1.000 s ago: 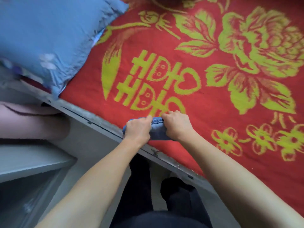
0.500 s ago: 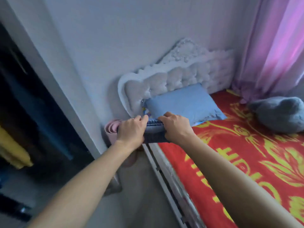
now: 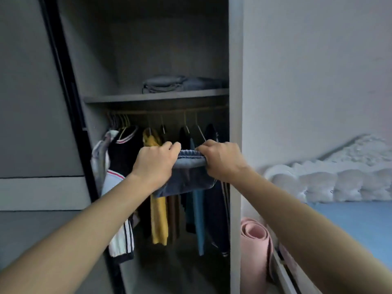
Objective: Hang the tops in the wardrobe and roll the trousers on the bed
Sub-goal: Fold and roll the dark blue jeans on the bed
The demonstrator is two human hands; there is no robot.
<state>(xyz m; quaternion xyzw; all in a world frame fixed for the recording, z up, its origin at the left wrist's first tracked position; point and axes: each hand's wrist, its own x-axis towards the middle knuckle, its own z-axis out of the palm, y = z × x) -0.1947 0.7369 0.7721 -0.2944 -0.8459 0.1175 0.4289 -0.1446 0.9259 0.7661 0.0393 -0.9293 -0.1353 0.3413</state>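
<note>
The trousers [image 3: 186,172] are a blue denim roll, held up in the air in front of the open wardrobe [image 3: 234,102], at the height of the hanging tops [image 3: 158,200]; the left hand [image 3: 156,164] closes its grip on the left end and the right hand [image 3: 222,159] on the right end, both tight on the cloth; one loose flap hangs down under the roll. I judge the denim as soft but thick, of middle weight, not slippery and not fragile; the roll can open by itself, so it is best to take it at both ends, with fingers over the outer edge of the cloth. Above the rail, the shelf [image 3: 157,98] carries folded jeans [image 3: 182,83]; at the right, the bed [image 3: 360,221] is cut off by the edge, and a pink mat [image 3: 257,247] stands between it and the wardrobe. The wardrobe inside is dark; the fingertips are hidden behind the roll; how many tops hang there is hard to count.
</note>
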